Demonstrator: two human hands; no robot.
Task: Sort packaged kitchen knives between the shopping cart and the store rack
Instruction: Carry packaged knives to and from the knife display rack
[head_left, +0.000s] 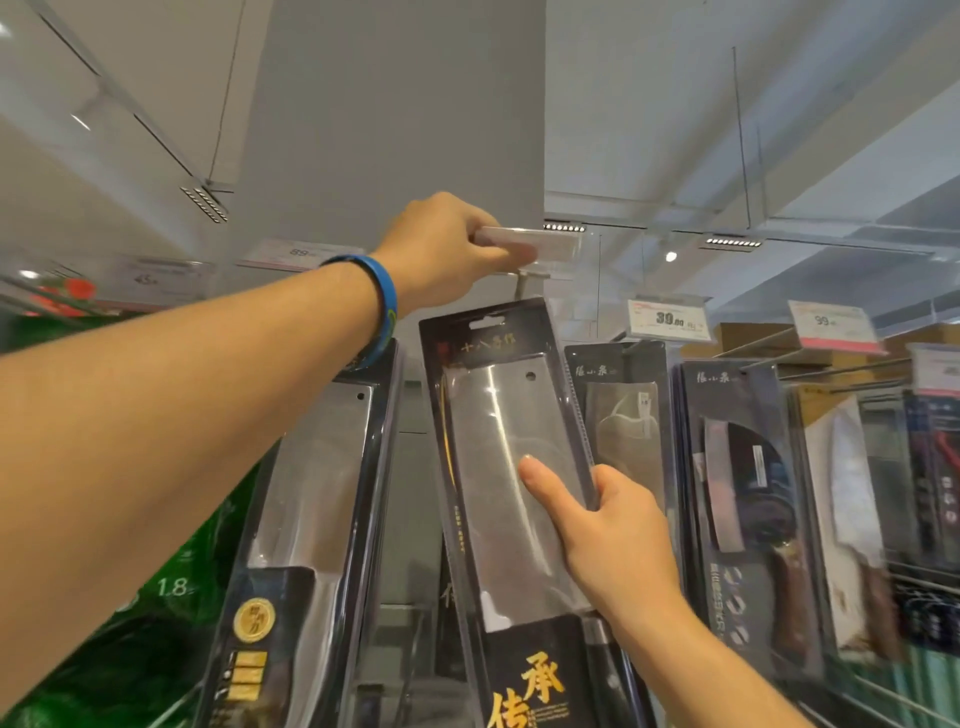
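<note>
Right hand (618, 525) holds a packaged cleaver (511, 467) upright; left hand (447, 249) pinches the clear price-tag holder (540, 247) above.

the cleaver package (511, 467) was glossy clear plastic over a bright, smooth metal blade, with matt black card behind. the price-tag holder (535, 244) was clear plastic, and the wristband (387, 306) looked like smooth blue rubber.

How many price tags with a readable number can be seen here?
4: "45" far left, "89" by the left wrist, "39.00" right of centre, "99" further right. A fifth, at the right edge, is unreadable.
</note>
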